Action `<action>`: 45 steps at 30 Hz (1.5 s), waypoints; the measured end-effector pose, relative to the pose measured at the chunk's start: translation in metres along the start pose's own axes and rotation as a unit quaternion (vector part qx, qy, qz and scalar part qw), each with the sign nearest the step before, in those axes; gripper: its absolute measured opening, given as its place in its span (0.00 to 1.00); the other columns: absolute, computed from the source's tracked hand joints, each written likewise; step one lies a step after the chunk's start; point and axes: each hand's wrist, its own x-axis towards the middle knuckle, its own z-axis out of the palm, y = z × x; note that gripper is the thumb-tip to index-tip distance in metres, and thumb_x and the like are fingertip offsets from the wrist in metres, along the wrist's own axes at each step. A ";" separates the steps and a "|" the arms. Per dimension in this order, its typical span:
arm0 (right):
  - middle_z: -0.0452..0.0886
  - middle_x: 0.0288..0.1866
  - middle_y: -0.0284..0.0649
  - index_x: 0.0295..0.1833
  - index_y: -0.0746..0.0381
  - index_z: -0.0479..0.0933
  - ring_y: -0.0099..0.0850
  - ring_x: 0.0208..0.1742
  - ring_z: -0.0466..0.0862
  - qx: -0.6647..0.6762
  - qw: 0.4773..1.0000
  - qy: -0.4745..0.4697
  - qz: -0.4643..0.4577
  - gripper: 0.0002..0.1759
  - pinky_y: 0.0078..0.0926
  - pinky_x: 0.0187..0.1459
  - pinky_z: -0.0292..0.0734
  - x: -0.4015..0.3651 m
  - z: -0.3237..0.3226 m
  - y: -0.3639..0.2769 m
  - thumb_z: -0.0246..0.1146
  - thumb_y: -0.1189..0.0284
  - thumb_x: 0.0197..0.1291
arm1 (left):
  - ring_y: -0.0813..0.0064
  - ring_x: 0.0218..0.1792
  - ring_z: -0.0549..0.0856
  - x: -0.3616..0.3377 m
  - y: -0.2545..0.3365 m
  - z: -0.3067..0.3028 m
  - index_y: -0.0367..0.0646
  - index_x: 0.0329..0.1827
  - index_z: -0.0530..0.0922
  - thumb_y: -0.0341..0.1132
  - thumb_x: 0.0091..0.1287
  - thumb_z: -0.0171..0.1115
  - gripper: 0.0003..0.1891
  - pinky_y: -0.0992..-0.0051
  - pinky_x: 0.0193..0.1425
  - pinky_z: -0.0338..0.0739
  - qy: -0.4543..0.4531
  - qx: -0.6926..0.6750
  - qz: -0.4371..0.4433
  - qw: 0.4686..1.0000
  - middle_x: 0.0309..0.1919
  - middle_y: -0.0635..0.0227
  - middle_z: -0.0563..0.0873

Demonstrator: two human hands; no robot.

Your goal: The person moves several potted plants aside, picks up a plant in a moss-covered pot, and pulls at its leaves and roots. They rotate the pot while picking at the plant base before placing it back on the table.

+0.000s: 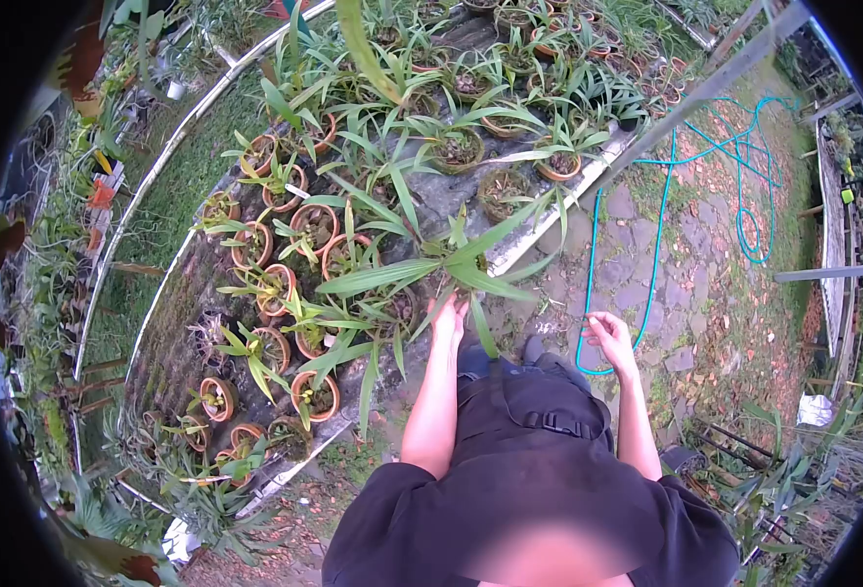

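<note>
Hose (pixel 663 215) teal; pots (pixel 219 399) orange-brown; leaves (pixel 382 278) green; shirt (pixel 392 519) dark; buckle strap (pixel 558 425) black.

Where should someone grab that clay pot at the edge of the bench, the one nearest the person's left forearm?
I'd grip the clay pot by its round rim, coming from the person's side, over the bench edge. The rim looks mostly bare there, while leaves and neighbouring pots crowd its far side.
</note>
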 end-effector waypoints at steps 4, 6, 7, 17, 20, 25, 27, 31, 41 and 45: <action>0.87 0.45 0.36 0.58 0.66 0.81 0.23 0.43 0.87 0.007 0.995 -0.054 -0.083 0.14 0.23 0.45 0.81 0.005 0.008 -0.028 0.63 0.69 0.74 | 0.53 0.43 0.88 -0.077 0.013 0.034 0.42 0.65 0.72 0.28 0.73 0.64 0.19 0.44 0.59 0.86 -0.084 0.010 -0.016 0.996 0.53 0.56 0.82; 0.87 0.44 0.35 0.57 0.66 0.81 0.22 0.43 0.86 0.037 0.989 -0.075 -0.123 0.14 0.23 0.45 0.81 -0.001 0.008 -0.055 0.63 0.70 0.73 | 0.54 0.48 0.88 -0.082 0.013 0.033 0.43 0.77 0.48 0.23 0.72 0.64 0.38 0.44 0.56 0.88 -0.138 0.008 -0.045 0.989 0.58 0.48 0.80; 0.87 0.44 0.35 0.57 0.66 0.81 0.23 0.43 0.86 0.023 0.985 -0.073 -0.154 0.14 0.24 0.46 0.81 -0.002 0.005 -0.064 0.64 0.70 0.73 | 0.55 0.51 0.88 -0.085 0.012 0.033 0.44 0.83 0.37 0.21 0.71 0.64 0.48 0.44 0.55 0.88 -0.165 0.008 -0.061 0.984 0.61 0.44 0.78; 0.76 0.70 0.42 0.68 0.62 0.75 0.36 0.56 0.85 -0.135 0.911 -0.030 -0.387 0.26 0.31 0.51 0.83 -0.048 -0.083 -0.115 0.68 0.75 0.64 | 0.57 0.52 0.87 -0.182 -0.007 0.106 0.38 0.78 0.57 0.33 0.73 0.62 0.34 0.53 0.52 0.90 -0.322 0.115 -0.075 0.937 0.63 0.50 0.79; 0.78 0.69 0.44 0.69 0.62 0.76 0.37 0.60 0.85 -0.078 0.921 -0.069 -0.375 0.30 0.34 0.55 0.82 -0.038 -0.097 -0.093 0.72 0.68 0.62 | 0.56 0.54 0.87 -0.193 -0.017 0.122 0.38 0.77 0.59 0.37 0.75 0.59 0.31 0.53 0.52 0.90 -0.346 0.122 -0.094 0.925 0.64 0.50 0.79; 0.82 0.64 0.45 0.57 0.63 0.86 0.37 0.58 0.85 0.017 0.899 0.000 -0.437 0.19 0.32 0.61 0.79 -0.046 -0.098 -0.078 0.73 0.75 0.59 | 0.56 0.58 0.86 -0.196 -0.030 0.142 0.37 0.77 0.63 0.44 0.79 0.54 0.29 0.53 0.54 0.90 -0.374 0.142 -0.116 0.909 0.66 0.50 0.79; 0.82 0.64 0.47 0.52 0.64 0.88 0.36 0.57 0.86 0.101 0.895 0.027 -0.434 0.15 0.32 0.59 0.80 -0.038 -0.092 -0.059 0.73 0.80 0.58 | 0.56 0.60 0.86 -0.196 -0.034 0.150 0.37 0.76 0.64 0.47 0.80 0.52 0.29 0.53 0.54 0.90 -0.387 0.149 -0.120 0.902 0.66 0.50 0.79; 0.84 0.58 0.47 0.45 0.68 0.87 0.37 0.55 0.86 0.111 0.879 0.106 -0.451 0.08 0.34 0.58 0.81 -0.055 -0.099 -0.066 0.72 0.80 0.59 | 0.52 0.57 0.87 -0.222 -0.039 0.185 0.40 0.76 0.66 0.45 0.82 0.50 0.26 0.45 0.47 0.91 -0.336 0.089 -0.163 0.923 0.66 0.50 0.80; 0.84 0.59 0.47 0.57 0.70 0.78 0.33 0.62 0.83 0.203 0.940 0.145 -0.232 0.15 0.33 0.63 0.76 -0.061 -0.162 -0.029 0.65 0.75 0.68 | 0.53 0.53 0.87 -0.257 -0.033 0.196 0.36 0.70 0.70 0.44 0.81 0.53 0.24 0.53 0.49 0.90 -0.311 0.080 -0.187 0.928 0.58 0.52 0.84; 0.83 0.63 0.47 0.65 0.67 0.78 0.33 0.62 0.83 -0.190 0.880 0.223 -0.375 0.21 0.33 0.62 0.78 -0.076 -0.183 -0.044 0.66 0.71 0.69 | 0.61 0.52 0.87 -0.283 -0.025 0.195 0.37 0.68 0.71 0.41 0.81 0.52 0.20 0.58 0.47 0.89 -0.275 0.121 -0.148 0.942 0.54 0.56 0.85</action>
